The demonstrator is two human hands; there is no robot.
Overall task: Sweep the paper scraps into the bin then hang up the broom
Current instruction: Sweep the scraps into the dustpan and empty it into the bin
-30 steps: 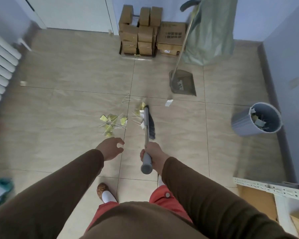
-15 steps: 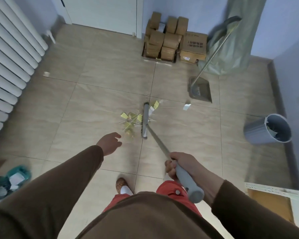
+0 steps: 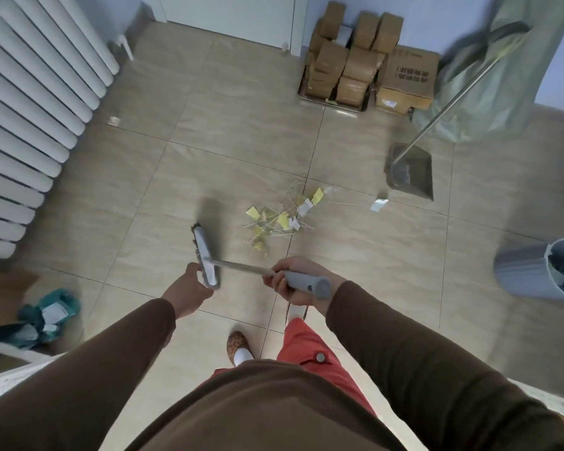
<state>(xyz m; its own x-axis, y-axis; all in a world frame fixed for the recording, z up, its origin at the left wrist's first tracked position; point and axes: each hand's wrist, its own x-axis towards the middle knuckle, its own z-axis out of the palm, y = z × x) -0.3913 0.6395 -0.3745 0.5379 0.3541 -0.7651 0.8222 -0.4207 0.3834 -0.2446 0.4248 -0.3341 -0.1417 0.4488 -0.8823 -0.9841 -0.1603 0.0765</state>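
Brown sleeves frame a person's right hand (image 3: pixel 298 281), fingers curled round the grey grip of a broom (image 3: pixel 258 270), while the left hand (image 3: pixel 188 289), fingers loosely extended, sits beside the broom's head. That head is left of the paper scraps (image 3: pixel 282 219), which lie bunched over a tile seam on open beige floor (image 3: pixel 209 151). Beyond, a dustpan (image 3: pixel 411 172) stands past the scraps to the right; the grey bin (image 3: pixel 534 275) lies tipped at the right edge. A radiator (image 3: pixel 30 102) lines the left; cardboard boxes (image 3: pixel 368 79) crowd the far wall.
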